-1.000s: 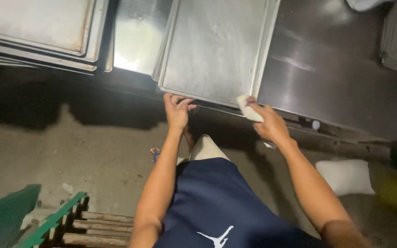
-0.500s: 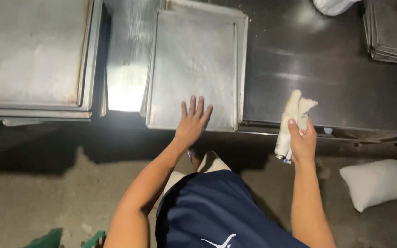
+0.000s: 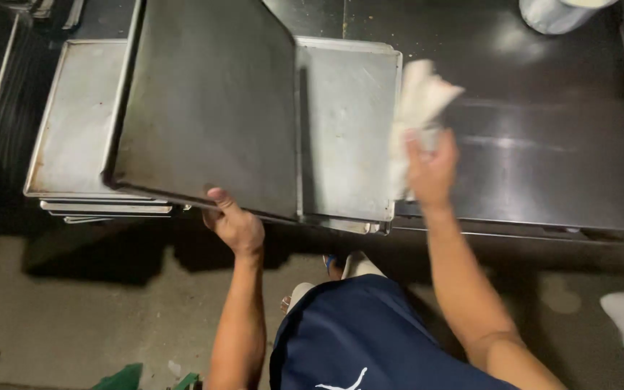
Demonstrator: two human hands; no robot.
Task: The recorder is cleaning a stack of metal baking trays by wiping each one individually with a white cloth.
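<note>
- Head view: the left hand [image 3: 236, 225] grips the near edge of a dark metal tray [image 3: 207, 108], tilted up over the tray stack [image 3: 74, 144] at the bench's [image 3: 543, 159] left end.
- The right hand [image 3: 431, 170] is closed around a pale cloth [image 3: 417, 108], raised beside the flat tray [image 3: 348, 130].
- Seemingly mid-lift; wiping next would call for steadying the tray.

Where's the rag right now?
In the head view, the white rag is gripped in the right hand, raised over the right edge of the flat metal tray on the steel table.
</note>
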